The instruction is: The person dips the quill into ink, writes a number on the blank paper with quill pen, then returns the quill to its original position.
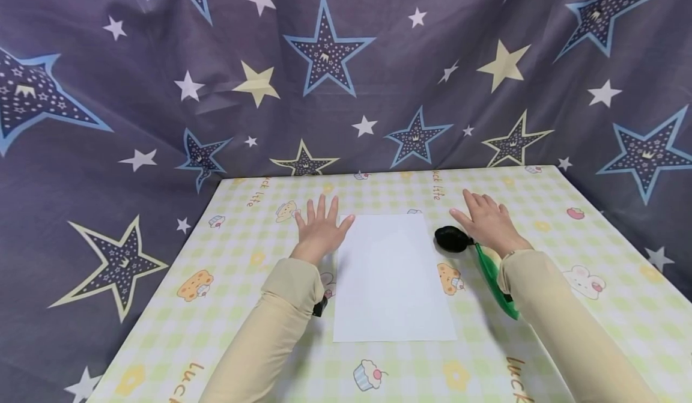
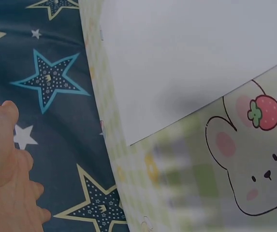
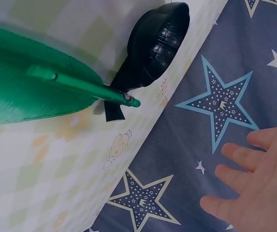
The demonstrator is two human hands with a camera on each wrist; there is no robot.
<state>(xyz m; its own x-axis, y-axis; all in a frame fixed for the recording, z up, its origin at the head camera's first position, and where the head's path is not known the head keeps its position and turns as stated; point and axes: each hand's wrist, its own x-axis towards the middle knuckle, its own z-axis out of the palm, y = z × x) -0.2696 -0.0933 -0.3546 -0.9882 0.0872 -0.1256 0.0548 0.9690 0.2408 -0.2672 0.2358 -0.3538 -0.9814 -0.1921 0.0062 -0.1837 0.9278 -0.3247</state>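
While we spread our left hand point(image 1: 321, 235) and right hand point(image 1: 492, 226) above the table point(image 1: 227, 331), white paper point(image 1: 391, 277) lies flat between them, a black rounded object point(image 1: 453, 239) near the right one, beside a green leaf-shaped item point(image 3: 17, 77).

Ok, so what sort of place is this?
Perhaps a small staged indoor workspace: a star-printed cloth backdrop hangs behind a checked, cartoon-printed tabletop, where a white sheet of paper lies.

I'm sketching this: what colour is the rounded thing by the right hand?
The rounded thing is black, clearest in the right wrist view.
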